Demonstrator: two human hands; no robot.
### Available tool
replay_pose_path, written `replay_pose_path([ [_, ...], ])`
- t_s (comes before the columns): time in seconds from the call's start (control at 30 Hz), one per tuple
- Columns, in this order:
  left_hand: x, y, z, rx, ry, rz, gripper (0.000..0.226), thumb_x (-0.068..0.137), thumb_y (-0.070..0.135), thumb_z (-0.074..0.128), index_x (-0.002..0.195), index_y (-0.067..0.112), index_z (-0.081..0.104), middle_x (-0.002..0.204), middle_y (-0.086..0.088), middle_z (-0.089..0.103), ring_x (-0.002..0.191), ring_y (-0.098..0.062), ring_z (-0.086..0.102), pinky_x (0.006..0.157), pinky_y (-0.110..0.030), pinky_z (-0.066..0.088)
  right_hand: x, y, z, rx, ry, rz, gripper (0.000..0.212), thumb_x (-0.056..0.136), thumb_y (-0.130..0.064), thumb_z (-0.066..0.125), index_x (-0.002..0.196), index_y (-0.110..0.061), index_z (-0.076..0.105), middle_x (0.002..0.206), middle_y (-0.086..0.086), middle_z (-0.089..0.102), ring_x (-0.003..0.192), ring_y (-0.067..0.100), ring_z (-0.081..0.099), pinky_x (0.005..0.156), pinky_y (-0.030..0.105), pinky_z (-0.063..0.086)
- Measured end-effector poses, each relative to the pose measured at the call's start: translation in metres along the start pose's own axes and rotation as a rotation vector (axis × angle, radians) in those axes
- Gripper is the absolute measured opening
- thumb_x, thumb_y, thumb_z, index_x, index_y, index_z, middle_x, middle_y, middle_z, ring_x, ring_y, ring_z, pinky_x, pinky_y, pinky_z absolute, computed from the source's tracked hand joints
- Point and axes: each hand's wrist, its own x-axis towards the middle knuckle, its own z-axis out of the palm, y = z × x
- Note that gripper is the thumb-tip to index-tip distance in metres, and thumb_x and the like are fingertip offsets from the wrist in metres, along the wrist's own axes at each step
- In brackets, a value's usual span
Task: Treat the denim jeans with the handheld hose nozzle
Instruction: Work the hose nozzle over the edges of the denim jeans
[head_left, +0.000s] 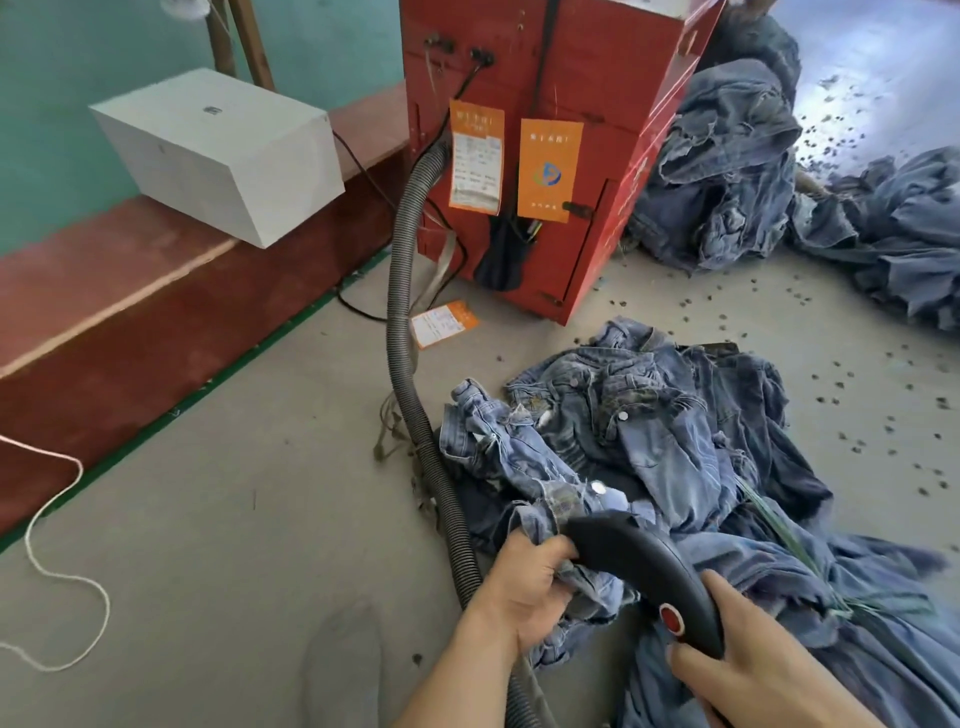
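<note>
At the far left a thin white cord (62, 519) loops loosely across the grey concrete floor (234, 519). Behind it a white rectangular box (218, 156) sits on a low dark-red ledge (104, 322) along the teal wall. Next comes the grey ribbed flexible hose (402, 312), which drops from the red wooden cabinet (545, 156), runs along the floor and passes under the left forearm. Two orange paper tags (549, 170) hang on the cabinet's front, and a third lies on the floor beside the hose.

The left hand (524, 592) grips a bunched fold of the faded blue denim jeans (623, 441), fingers curled into the cloth just below the nozzle's front end. The jeans lie in a crumpled heap on the floor in front of the cabinet, with frayed, worn patches, metal buttons showing and waistbands turned up; part of the heap spreads toward the bottom right. The black curved plastic hose nozzle (639, 561) lies over this cloth, its tip pressed onto the fold beside the left hand. It carries a round red button near its rear. The right hand (748, 654) holds the nozzle's rear, thumb lying just behind the red button.

To the upper right, more blue denim (727, 171) is piled beside the cabinet, amid small dark specks scattered on the floor.
</note>
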Motion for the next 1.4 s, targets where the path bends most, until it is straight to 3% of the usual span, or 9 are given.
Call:
replay_pose_path([
  [0.17,-0.013,-0.006,-0.005,-0.101,-0.104,-0.037,0.048,0.080,-0.017,0.057,0.126,-0.010,0.066,0.132,-0.033,0.063,0.120,-0.047,0.064,0.099,-0.058,0.054,0.012,-0.014,-0.015,0.174,0.167,0.030,0.020,0.095,-0.022,0.067,0.097,-0.015,0.049,0.058,0.012,0.063,0.041,0.021,0.055,0.046,0.032,0.044],
  [0.4,-0.014,-0.001,0.002,-0.121,-0.186,-0.084,0.044,0.079,-0.016,0.058,0.121,-0.010,0.069,0.121,-0.030,0.069,0.114,-0.044,0.068,0.096,-0.053,0.057,-0.016,-0.006,-0.008,0.000,0.064,0.046,0.022,0.085,-0.029,0.072,0.096,-0.025,0.054,0.070,0.003,0.068,0.055,0.013,0.064,0.054,0.025,0.046],
  [0.53,-0.018,-0.009,0.006,-0.159,-0.177,-0.104,0.046,0.080,-0.013,0.059,0.124,-0.004,0.071,0.130,-0.030,0.066,0.117,-0.044,0.067,0.091,-0.054,0.058,0.002,-0.013,-0.010,0.000,0.187,0.032,0.023,0.093,-0.026,0.069,0.096,-0.025,0.046,0.067,0.007,0.066,0.049,0.020,0.063,0.047,0.031,0.046],
  [0.73,-0.010,0.000,0.005,-0.233,-0.164,-0.091,0.045,0.082,-0.013,0.053,0.124,-0.009,0.068,0.126,-0.031,0.066,0.115,-0.043,0.068,0.092,-0.050,0.058,-0.028,0.006,-0.001,-0.030,0.094,0.089,0.026,0.087,-0.036,0.072,0.095,-0.028,0.049,0.067,-0.005,0.068,0.053,0.008,0.064,0.049,0.015,0.044],
  [0.9,-0.012,-0.010,0.000,-0.207,-0.169,-0.132,0.049,0.079,-0.014,0.055,0.127,-0.011,0.066,0.137,-0.034,0.059,0.123,-0.048,0.062,0.099,-0.057,0.055,-0.002,-0.009,-0.006,-0.055,0.164,-0.007,0.025,0.096,-0.028,0.066,0.095,-0.028,0.041,0.069,0.005,0.065,0.045,0.016,0.059,0.042,0.027,0.044],
  [1.0,-0.010,-0.004,-0.001,-0.168,-0.164,-0.126,0.050,0.079,-0.012,0.056,0.128,-0.007,0.067,0.140,-0.032,0.058,0.129,-0.047,0.058,0.105,-0.056,0.052,-0.013,0.001,-0.013,-0.005,0.220,0.006,0.027,0.092,-0.031,0.069,0.095,-0.037,0.043,0.063,0.003,0.066,0.044,0.015,0.063,0.040,0.023,0.044],
  [1.1,-0.007,-0.001,-0.002,-0.152,-0.186,-0.123,0.046,0.078,-0.013,0.055,0.120,-0.007,0.072,0.130,-0.032,0.064,0.121,-0.047,0.063,0.103,-0.056,0.053,-0.030,0.007,-0.006,-0.107,0.126,0.008,0.036,0.088,-0.038,0.071,0.093,-0.053,0.039,0.078,-0.026,0.067,0.059,0.004,0.066,0.051,0.016,0.048],
  [1.23,-0.012,-0.010,-0.002,-0.067,-0.193,-0.162,0.044,0.076,-0.013,0.057,0.116,-0.007,0.074,0.122,-0.029,0.069,0.127,-0.048,0.058,0.107,-0.057,0.050,-0.009,-0.009,0.000,-0.104,0.116,-0.055,0.027,0.093,-0.031,0.067,0.095,-0.036,0.041,0.069,0.000,0.066,0.048,0.013,0.061,0.043,0.022,0.045],
  [1.4,-0.013,0.000,-0.005,-0.182,-0.175,-0.157,0.051,0.078,-0.013,0.052,0.127,-0.010,0.066,0.136,-0.032,0.061,0.122,-0.045,0.064,0.095,-0.051,0.058,-0.020,0.005,-0.006,-0.063,0.169,0.010,0.026,0.092,-0.032,0.071,0.095,-0.032,0.045,0.065,-0.004,0.066,0.046,0.009,0.061,0.041,0.017,0.040],
])
